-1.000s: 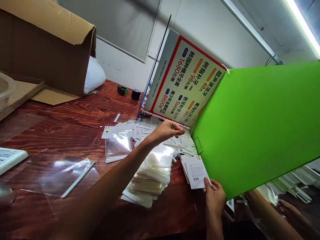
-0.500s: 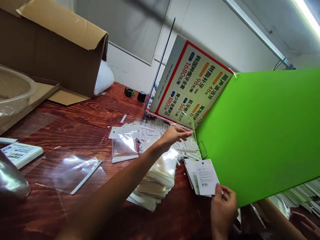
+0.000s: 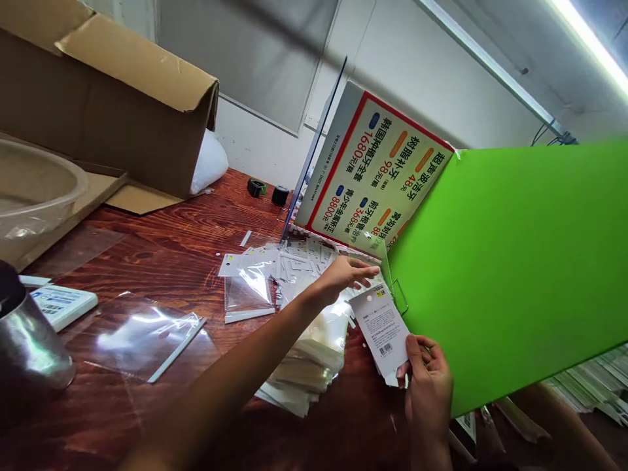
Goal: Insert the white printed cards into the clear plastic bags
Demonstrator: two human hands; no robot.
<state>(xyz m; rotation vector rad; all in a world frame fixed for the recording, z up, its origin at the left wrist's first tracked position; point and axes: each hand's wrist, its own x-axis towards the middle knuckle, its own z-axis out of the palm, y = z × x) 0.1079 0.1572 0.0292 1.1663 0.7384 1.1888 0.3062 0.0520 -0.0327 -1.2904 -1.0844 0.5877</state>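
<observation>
While our left hand (image 3: 343, 278) hovers over a loose heap of white tags (image 3: 300, 260), its fingers reach out to the right, slightly parted and gently curved; a clear film (image 3: 385, 256) shows beside their tips, but we cannot tell whether they pinch it. Our left forearm comes up from the bottom edge and slants across a stack of clear sleeves (image 3: 316, 360), back of the hand uppermost. In our right hand (image 3: 430, 379) we grip a white printed card (image 3: 381, 324) by its lower right corner, thumb on the printed face and fingers bent behind. The card tilts to the left, its upper end, with a punched hole and a yellow mark, just below our left fingertips. Our right wrist rises from the bottom edge, just beside a large, bright green board (image 3: 515, 261). Below the card lies the dark red, wood-grained surface (image 3: 363, 412).
</observation>
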